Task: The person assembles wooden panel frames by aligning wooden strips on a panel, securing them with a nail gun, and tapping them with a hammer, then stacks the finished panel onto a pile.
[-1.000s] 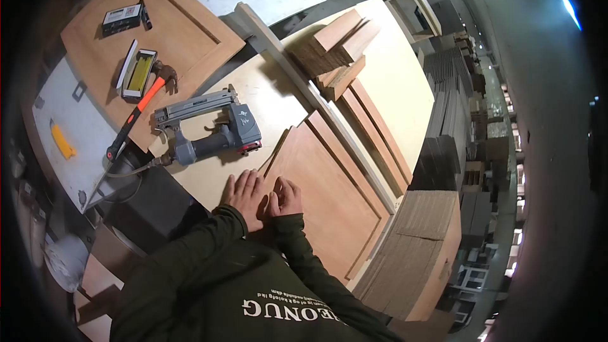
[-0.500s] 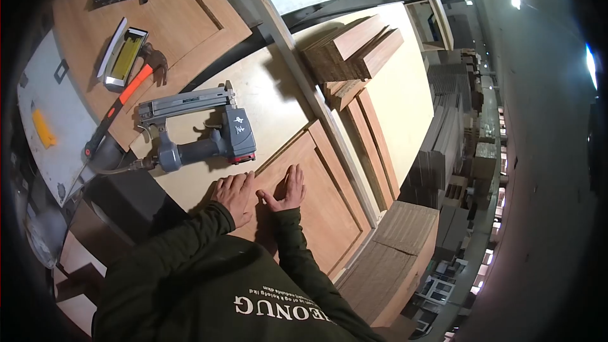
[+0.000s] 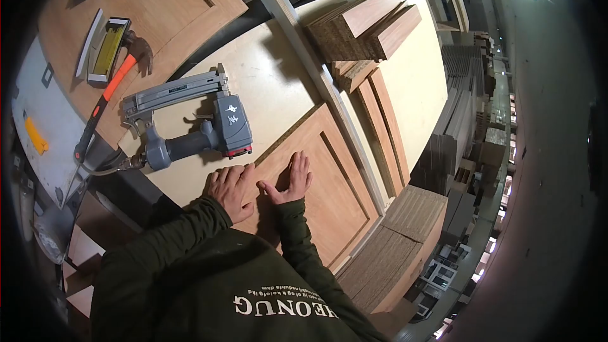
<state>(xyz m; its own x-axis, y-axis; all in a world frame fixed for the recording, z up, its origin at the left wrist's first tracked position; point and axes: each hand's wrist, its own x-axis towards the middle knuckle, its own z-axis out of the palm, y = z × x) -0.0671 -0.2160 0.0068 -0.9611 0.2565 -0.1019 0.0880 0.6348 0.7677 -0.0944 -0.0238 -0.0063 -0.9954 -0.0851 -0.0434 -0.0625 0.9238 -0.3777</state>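
Observation:
My left hand [image 3: 233, 191] lies over the near left edge of a reddish wooden panel [image 3: 316, 215], its fingers slightly apart and holding nothing. Beside it, my right hand [image 3: 292, 182] rests on the panel's face with thumb and fingers spread. The panel has a raised frame, and its far long side lies along a pale wooden rail [image 3: 316, 76]. A grey nail gun [image 3: 190, 120] lies on its side on the pale board [image 3: 253, 69], beyond my left hand.
An orange-handled hammer [image 3: 114, 85] and an open box of yellow strips [image 3: 107, 54] lie on another panel [image 3: 158, 12] at left. Wood pieces [image 3: 361, 25] are stacked beyond the rail. A yellow knife [image 3: 36, 136] is far left; brown stacked boards [image 3: 392, 247] stand at right.
My right hand has gone from curled fingers to spread ones on the panel. The panel's far left corner now looks more even. The camera view has shifted.

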